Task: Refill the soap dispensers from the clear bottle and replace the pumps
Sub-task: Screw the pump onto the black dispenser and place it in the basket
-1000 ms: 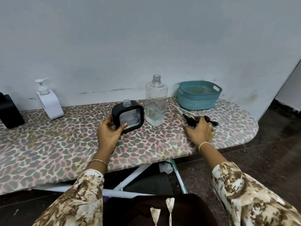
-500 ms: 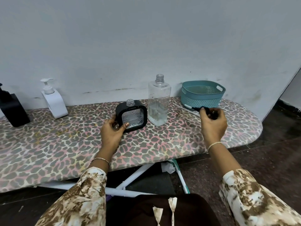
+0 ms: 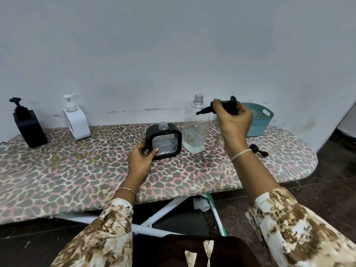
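Now the square black soap dispenser with a clear window (image 3: 164, 142) stands on the leopard-print ironing board (image 3: 77, 170), and its neck has no pump on it. It looks like it has liquid inside, so the filling of this one seems done. What looks left is to put its pump on.

The left hand (image 3: 140, 159) is wrapped around the lower left corner of this dispenser and holds it steady. The right hand (image 3: 234, 120) is up in the air and closed around a black pump head (image 3: 221, 107). The pump's thin end points left, toward the tall clear plastic bottle (image 3: 195, 126). The pump is above the dispenser and off to its right, not touching it.

The clear bottle stands just beside the dispenser, on its right, with no cap on. Another small black part (image 3: 259, 151) lies on the board near the right wrist.

Far to the left, a white soap dispenser (image 3: 77, 120) and a black block-shaped soap dispenser (image 3: 28, 128) both have their pumps on. I cannot tell if they are full.
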Demonstrator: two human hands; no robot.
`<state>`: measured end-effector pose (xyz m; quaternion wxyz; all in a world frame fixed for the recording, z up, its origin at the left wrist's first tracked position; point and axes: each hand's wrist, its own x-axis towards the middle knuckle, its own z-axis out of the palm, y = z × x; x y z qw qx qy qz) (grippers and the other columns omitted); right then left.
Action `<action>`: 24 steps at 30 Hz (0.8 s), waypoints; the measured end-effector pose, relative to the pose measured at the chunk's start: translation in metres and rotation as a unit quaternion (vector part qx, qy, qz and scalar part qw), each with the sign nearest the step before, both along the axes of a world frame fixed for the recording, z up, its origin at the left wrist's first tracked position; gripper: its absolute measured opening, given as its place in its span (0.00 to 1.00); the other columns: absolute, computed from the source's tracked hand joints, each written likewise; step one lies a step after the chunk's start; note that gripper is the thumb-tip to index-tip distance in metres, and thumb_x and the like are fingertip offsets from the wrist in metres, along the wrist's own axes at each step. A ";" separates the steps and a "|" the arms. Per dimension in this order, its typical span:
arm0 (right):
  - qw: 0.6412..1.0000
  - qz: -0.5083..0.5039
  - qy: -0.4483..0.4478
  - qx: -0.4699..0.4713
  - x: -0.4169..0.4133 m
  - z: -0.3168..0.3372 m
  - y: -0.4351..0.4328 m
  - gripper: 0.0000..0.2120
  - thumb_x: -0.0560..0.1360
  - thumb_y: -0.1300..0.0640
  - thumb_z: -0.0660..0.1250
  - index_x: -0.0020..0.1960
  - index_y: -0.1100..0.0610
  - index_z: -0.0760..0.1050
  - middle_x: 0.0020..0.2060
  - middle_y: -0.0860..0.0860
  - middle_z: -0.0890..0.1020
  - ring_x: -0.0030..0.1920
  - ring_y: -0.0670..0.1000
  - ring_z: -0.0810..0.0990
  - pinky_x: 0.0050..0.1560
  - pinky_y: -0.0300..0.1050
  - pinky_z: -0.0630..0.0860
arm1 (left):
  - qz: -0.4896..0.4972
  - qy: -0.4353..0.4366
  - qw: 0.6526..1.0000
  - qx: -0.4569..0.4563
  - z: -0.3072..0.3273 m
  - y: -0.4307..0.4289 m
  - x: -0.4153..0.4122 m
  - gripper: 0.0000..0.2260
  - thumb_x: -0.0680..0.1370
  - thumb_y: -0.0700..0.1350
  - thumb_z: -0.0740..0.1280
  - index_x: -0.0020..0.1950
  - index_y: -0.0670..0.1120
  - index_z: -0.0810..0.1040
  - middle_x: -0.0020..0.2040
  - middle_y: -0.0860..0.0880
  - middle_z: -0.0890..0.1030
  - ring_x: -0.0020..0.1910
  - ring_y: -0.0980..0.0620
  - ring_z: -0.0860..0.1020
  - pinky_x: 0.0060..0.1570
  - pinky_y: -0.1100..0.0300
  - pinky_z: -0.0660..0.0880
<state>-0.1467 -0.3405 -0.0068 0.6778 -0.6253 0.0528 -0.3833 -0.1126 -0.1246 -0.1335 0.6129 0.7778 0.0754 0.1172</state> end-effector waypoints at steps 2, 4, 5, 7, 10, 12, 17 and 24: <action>0.999 0.017 0.014 -0.035 0.008 0.005 0.014 0.07 0.67 0.53 0.77 0.38 0.54 0.80 0.34 0.46 0.83 0.35 0.42 0.81 0.42 0.38 0.78 | -0.003 0.004 1.000 -0.018 0.001 0.000 0.000 0.30 0.72 0.41 0.73 0.73 0.42 0.67 0.69 0.44 0.74 0.67 0.47 0.73 0.66 0.48 0.71; 0.997 0.023 0.029 -0.072 0.017 0.009 0.025 0.08 0.66 0.51 0.77 0.35 0.52 0.79 0.33 0.44 0.83 0.36 0.44 0.81 0.42 0.40 0.78 | -0.005 0.008 1.000 -0.024 0.001 -0.001 0.000 0.30 0.73 0.40 0.73 0.73 0.43 0.67 0.69 0.45 0.74 0.67 0.47 0.72 0.66 0.48 0.72; 0.995 0.026 0.035 -0.092 0.021 0.011 0.031 0.09 0.65 0.50 0.76 0.34 0.52 0.78 0.32 0.44 0.83 0.35 0.43 0.80 0.42 0.40 0.78 | -0.006 0.009 1.000 -0.026 0.000 0.000 0.000 0.30 0.72 0.40 0.73 0.72 0.43 0.67 0.68 0.45 0.74 0.67 0.46 0.72 0.66 0.47 0.72; 0.989 0.029 0.048 -0.139 0.029 0.014 0.041 0.10 0.64 0.48 0.75 0.33 0.53 0.78 0.29 0.44 0.81 0.32 0.42 0.77 0.38 0.40 0.75 | -0.005 0.011 1.000 -0.029 -0.001 0.001 0.001 0.30 0.72 0.41 0.74 0.72 0.44 0.68 0.68 0.45 0.75 0.67 0.46 0.73 0.66 0.46 0.72; 0.978 0.042 0.066 -0.192 0.038 0.017 0.051 0.09 0.65 0.49 0.74 0.31 0.49 0.75 0.25 0.39 0.77 0.28 0.36 0.73 0.34 0.32 0.68 | -0.001 0.016 1.000 -0.027 -0.002 0.001 0.001 0.30 0.72 0.42 0.74 0.72 0.45 0.68 0.68 0.46 0.75 0.66 0.47 0.73 0.65 0.48 0.73; 0.972 0.050 0.074 -0.219 0.042 0.018 0.058 0.09 0.65 0.49 0.74 0.32 0.48 0.75 0.25 0.38 0.77 0.29 0.35 0.74 0.33 0.28 0.66 | 0.000 0.013 1.000 -0.024 -0.001 0.000 0.001 0.30 0.72 0.42 0.74 0.72 0.44 0.68 0.68 0.46 0.75 0.66 0.47 0.73 0.65 0.48 0.72; 0.960 0.045 0.078 -0.266 0.051 0.021 0.068 0.08 0.65 0.49 0.72 0.35 0.52 0.78 0.28 0.41 0.78 0.31 0.39 0.75 0.31 0.25 0.66 | -0.007 0.008 1.000 -0.028 0.000 0.000 0.000 0.31 0.72 0.41 0.73 0.73 0.44 0.67 0.68 0.46 0.74 0.67 0.47 0.72 0.66 0.47 0.72; 0.959 0.025 0.071 -0.272 0.058 0.035 0.064 0.06 0.65 0.49 0.71 0.38 0.50 0.77 0.29 0.39 0.77 0.35 0.41 0.76 0.34 0.26 0.65 | -0.007 0.003 1.000 -0.025 0.001 0.000 0.000 0.30 0.73 0.40 0.73 0.73 0.44 0.66 0.69 0.45 0.74 0.67 0.47 0.72 0.65 0.48 0.73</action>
